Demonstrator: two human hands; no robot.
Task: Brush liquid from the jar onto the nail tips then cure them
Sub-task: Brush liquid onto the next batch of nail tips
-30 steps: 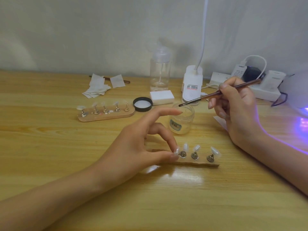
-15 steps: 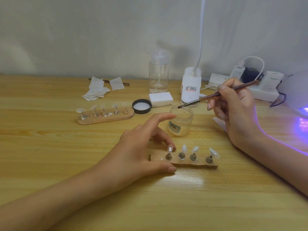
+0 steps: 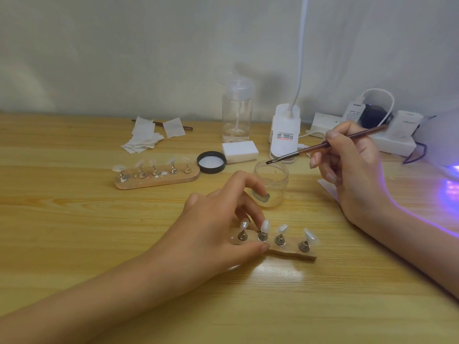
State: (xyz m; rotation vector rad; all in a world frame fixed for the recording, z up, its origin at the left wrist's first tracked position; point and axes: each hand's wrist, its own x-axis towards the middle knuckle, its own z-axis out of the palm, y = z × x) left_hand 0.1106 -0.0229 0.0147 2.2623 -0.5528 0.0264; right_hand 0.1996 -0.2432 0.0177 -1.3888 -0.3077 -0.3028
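Note:
A clear open jar (image 3: 273, 187) stands mid-table. Just above its far rim hovers the bristle end of a thin brown brush (image 3: 323, 148), held like a pen in my right hand (image 3: 352, 175). In front of the jar lies a small wooden holder (image 3: 290, 253) carrying several pale nail tips (image 3: 265, 225) on metal pegs. My left hand (image 3: 218, 227) grips the holder's left end, thumb on its front edge and fingers curled behind the leftmost tips.
A second wooden holder (image 3: 159, 178) with nail tips lies further left, beside the jar's black lid (image 3: 211, 162) and a white block (image 3: 239, 151). Behind are wipes (image 3: 146, 137), a pump bottle (image 3: 237, 112), a lamp base (image 3: 284, 135), a power strip (image 3: 397, 142) and a purple-glowing curing lamp (image 3: 444, 145).
My left hand slid left along the near holder, uncovering the leftmost tip, and its raised index finger curled down. The brush stayed almost still over the jar.

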